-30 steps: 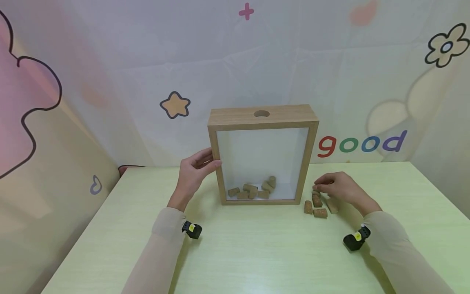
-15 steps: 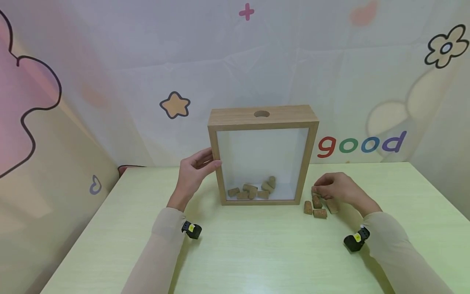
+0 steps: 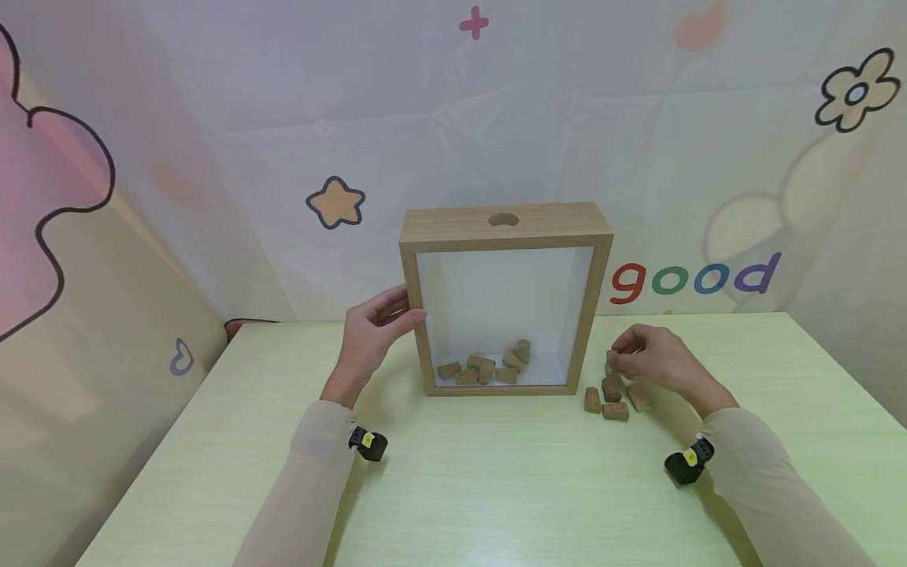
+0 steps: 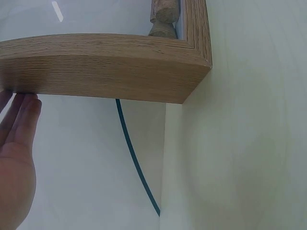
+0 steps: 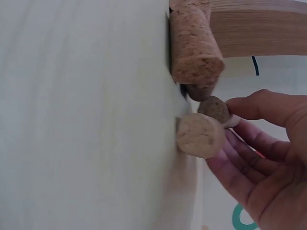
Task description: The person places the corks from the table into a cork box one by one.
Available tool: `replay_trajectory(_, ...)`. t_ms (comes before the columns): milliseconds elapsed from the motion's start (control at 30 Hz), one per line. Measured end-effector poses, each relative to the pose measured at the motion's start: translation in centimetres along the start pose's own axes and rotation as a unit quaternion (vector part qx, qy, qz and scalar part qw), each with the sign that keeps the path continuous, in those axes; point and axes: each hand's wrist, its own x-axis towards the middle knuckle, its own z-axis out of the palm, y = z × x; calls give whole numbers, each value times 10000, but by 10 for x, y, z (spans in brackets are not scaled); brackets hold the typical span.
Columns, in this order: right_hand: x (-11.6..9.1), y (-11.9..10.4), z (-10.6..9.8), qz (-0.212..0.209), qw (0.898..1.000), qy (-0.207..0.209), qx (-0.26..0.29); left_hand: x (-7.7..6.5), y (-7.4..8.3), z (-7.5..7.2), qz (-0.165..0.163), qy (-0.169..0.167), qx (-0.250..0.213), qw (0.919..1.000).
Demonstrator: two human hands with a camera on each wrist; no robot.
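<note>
An upright wooden shadow box (image 3: pixel 446 227) with a clear front and a round hole in its top stands on the table. Several corks (image 3: pixel 485 372) lie inside along its bottom. My left hand (image 3: pixel 367 340) holds the box's left side, thumb on the front edge and fingers reaching behind. To the right of the box, my right hand (image 3: pixel 657 361) pinches a cork (image 5: pixel 216 110) between thumb and fingers. Beneath and before that hand, several loose corks (image 3: pixel 615 411) rest on the table. One nearer cork (image 5: pixel 200 136) partly overlaps the pinched one in the right wrist view.
The pale table (image 3: pixel 453 480) stretches in front of the box and to both sides. Behind it hangs a light printed backdrop (image 3: pixel 510 142) with a star, a flower and the word "good". A small black camera (image 3: pixel 368 443) is strapped at each wrist.
My right hand has risen slightly with the pinched cork, which now shows a little above the other corks. The left hand and the box keep their places.
</note>
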Motion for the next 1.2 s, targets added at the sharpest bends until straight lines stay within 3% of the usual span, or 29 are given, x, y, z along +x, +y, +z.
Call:
replay_trajectory(267, -12, -24, -35, -406, 9936, 1040, 152, 1, -2, -1, 46, -7, -42, 10000)
replay_trajectory(600, -22, -93, -98, -1129, 9698, 2133, 355, 0, -1, 0, 37, -52, -71, 10000)
replay_trajectory(767, -24, -132, -122, -1598, 9569, 2293, 788, -1, 0, 0, 34, -41, -89, 9999)
replay_trajectory(900, -24, -164, -131, -1827, 9516, 2333, 818, -1, 0, 0, -2, -30, -41, 10000)
replay_trajectory(1067, -19, -202, -123, -2283, 9484, 2148, 484, -1, 0, 0, 13, 10, 35, 10000)
replay_trajectory(1200, -14, -223, -108, -2624, 9459, 1826, 555, -1, 0, 0, 40, 25, 62, 10000)
